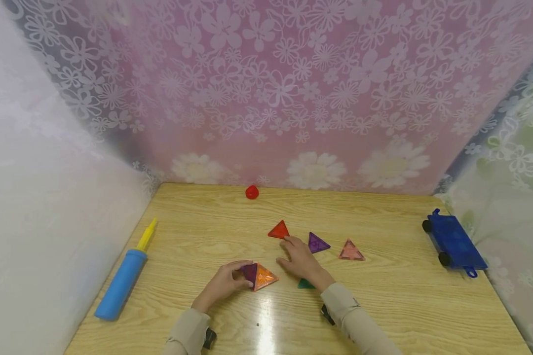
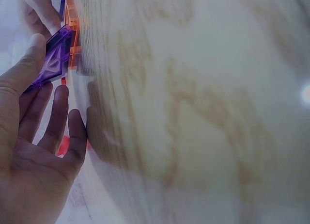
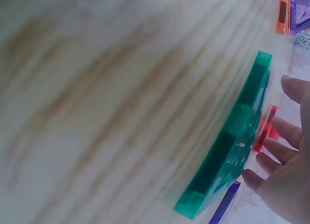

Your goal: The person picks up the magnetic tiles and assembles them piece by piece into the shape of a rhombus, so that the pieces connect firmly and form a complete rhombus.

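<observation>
My left hand (image 1: 224,282) pinches a translucent purple triangular tile (image 1: 249,274) between thumb and fingers. Edge to edge with it is an orange triangular tile (image 1: 264,277); in the left wrist view the purple tile (image 2: 54,60) tilts against the orange one (image 2: 72,23). My right hand (image 1: 300,259) reaches over the table, its fingertips at the near edge of a red triangular tile (image 1: 279,230); whether they touch it I cannot tell. In the right wrist view its fingers are spread and loosely bent. Partly hidden under the right wrist lies a green tile (image 1: 305,284).
To the right lie another purple triangle (image 1: 317,243) and a pink triangle (image 1: 351,250). A blue wheeled toy base (image 1: 456,241) stands at the table's right edge. On the left lies a blue pump with a yellow nozzle (image 1: 122,283). A small red object (image 1: 251,192) sits by the back wall.
</observation>
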`<state>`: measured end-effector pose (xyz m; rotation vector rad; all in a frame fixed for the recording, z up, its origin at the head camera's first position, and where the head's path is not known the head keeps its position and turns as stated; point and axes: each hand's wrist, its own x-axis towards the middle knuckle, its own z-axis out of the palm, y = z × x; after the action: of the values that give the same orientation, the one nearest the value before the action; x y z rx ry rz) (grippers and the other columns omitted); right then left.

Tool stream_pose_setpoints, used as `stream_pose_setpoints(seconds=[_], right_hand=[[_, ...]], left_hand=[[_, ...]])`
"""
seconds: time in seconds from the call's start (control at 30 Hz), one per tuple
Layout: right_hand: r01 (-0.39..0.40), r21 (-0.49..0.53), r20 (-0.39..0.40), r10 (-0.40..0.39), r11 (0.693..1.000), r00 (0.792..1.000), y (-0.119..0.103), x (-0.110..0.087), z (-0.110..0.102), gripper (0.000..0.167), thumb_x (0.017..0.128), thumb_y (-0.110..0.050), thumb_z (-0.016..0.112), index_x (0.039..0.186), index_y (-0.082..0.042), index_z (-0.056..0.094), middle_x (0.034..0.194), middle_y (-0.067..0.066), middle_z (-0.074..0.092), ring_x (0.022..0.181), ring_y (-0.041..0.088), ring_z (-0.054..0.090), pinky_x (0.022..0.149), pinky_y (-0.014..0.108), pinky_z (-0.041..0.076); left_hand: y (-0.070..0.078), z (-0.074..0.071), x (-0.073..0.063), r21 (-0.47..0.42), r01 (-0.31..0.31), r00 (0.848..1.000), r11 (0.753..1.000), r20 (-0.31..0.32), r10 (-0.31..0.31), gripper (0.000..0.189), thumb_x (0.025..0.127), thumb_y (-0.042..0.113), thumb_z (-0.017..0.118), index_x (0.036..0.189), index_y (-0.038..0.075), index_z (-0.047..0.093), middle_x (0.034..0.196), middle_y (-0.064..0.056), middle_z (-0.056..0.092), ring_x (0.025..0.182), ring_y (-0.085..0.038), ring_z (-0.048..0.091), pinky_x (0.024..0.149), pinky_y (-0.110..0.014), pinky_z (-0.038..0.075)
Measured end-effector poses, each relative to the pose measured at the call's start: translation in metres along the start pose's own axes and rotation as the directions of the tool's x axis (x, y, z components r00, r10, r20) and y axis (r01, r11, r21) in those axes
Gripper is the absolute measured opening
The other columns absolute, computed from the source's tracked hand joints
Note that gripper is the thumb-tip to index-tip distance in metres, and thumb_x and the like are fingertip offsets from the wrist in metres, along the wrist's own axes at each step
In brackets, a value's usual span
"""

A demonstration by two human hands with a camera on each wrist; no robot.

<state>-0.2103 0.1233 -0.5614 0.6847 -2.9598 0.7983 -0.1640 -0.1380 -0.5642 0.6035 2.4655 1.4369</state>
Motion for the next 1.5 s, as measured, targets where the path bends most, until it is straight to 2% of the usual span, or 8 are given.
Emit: stream_pose_setpoints(seconds=[0.17, 0.4, 0.67, 0.93, 1.07, 1.37, 1.5], right_hand=[[-0.005, 0.006, 0.013, 0.005, 1.000, 1.000, 0.001, -0.001, 0.000, 0.047, 0.089, -0.030, 0.067, 0.123, 0.001, 0.058, 0.137, 0.020, 0.048, 0.129, 0.038, 0.041, 0.104, 0.055, 0.035], [0.004, 0.032, 0.043, -0.005, 0.999, 0.999, -0.002, -0.005, -0.002, 0.045, 0.089, -0.028, 0.066, 0.122, 0.002, 0.059, 0.136, 0.019, 0.049, 0.128, 0.038, 0.042, 0.103, 0.056, 0.036], [0.029, 0.037, 0.068, -0.032, 0.999, 0.997, -0.007, -0.011, -0.004, 0.045, 0.090, -0.031, 0.066, 0.121, 0.000, 0.059, 0.136, 0.018, 0.050, 0.128, 0.037, 0.044, 0.104, 0.056, 0.036], [0.047, 0.057, 0.113, -0.054, 0.997, 0.992, -0.015, -0.017, -0.003, 0.046, 0.090, -0.032, 0.063, 0.123, -0.001, 0.059, 0.138, 0.018, 0.049, 0.128, 0.038, 0.043, 0.103, 0.058, 0.034], [0.032, 0.072, 0.137, -0.042, 0.997, 0.990, -0.019, -0.020, -0.002, 0.048, 0.091, -0.034, 0.062, 0.126, -0.001, 0.057, 0.140, 0.017, 0.047, 0.130, 0.037, 0.040, 0.104, 0.060, 0.032], [0.018, 0.074, 0.130, -0.027, 0.997, 0.991, -0.025, -0.028, 0.000, 0.049, 0.092, -0.036, 0.062, 0.125, -0.002, 0.058, 0.138, 0.017, 0.049, 0.129, 0.037, 0.043, 0.102, 0.058, 0.035], [0.022, 0.076, 0.125, -0.032, 0.997, 0.992, -0.028, -0.032, 0.001, 0.048, 0.092, -0.038, 0.061, 0.124, -0.001, 0.059, 0.137, 0.017, 0.050, 0.127, 0.036, 0.044, 0.099, 0.057, 0.038]], left_hand=[[0.000, 0.000, 0.000, -0.006, 0.017, 1.000, 1.000, 0.004, -0.017, 0.053, 0.081, 0.025, 0.074, 0.129, 0.009, 0.058, 0.130, -0.013, 0.057, 0.113, -0.028, 0.057, 0.096, -0.046, 0.046], [-0.001, 0.000, 0.000, 0.000, -0.003, 1.000, 1.000, 0.008, 0.003, 0.053, 0.081, 0.024, 0.074, 0.129, 0.007, 0.058, 0.130, -0.014, 0.057, 0.113, -0.028, 0.057, 0.097, -0.048, 0.045], [0.000, 0.000, 0.001, 0.014, -0.002, 1.000, 1.000, 0.004, 0.002, 0.052, 0.082, 0.025, 0.074, 0.129, 0.009, 0.059, 0.127, -0.011, 0.059, 0.107, -0.023, 0.059, 0.090, -0.037, 0.049], [0.003, -0.001, 0.001, 0.016, 0.011, 1.000, 1.000, 0.005, -0.011, 0.052, 0.082, 0.024, 0.074, 0.129, 0.009, 0.059, 0.126, -0.012, 0.060, 0.102, -0.021, 0.060, 0.086, -0.032, 0.050], [0.001, -0.001, 0.001, 0.017, 0.013, 1.000, 1.000, 0.002, -0.014, 0.052, 0.081, 0.024, 0.075, 0.129, 0.009, 0.059, 0.127, -0.012, 0.060, 0.104, -0.022, 0.060, 0.089, -0.035, 0.050], [-0.001, 0.000, 0.002, 0.014, 0.011, 1.000, 1.000, 0.002, -0.011, 0.052, 0.081, 0.025, 0.075, 0.128, 0.010, 0.060, 0.128, -0.012, 0.059, 0.102, -0.023, 0.060, 0.086, -0.035, 0.051], [0.000, 0.000, 0.001, 0.030, 0.009, 1.000, 1.000, 0.001, -0.009, 0.052, 0.081, 0.026, 0.075, 0.129, 0.011, 0.059, 0.129, -0.013, 0.058, 0.107, -0.024, 0.059, 0.090, -0.040, 0.049]])
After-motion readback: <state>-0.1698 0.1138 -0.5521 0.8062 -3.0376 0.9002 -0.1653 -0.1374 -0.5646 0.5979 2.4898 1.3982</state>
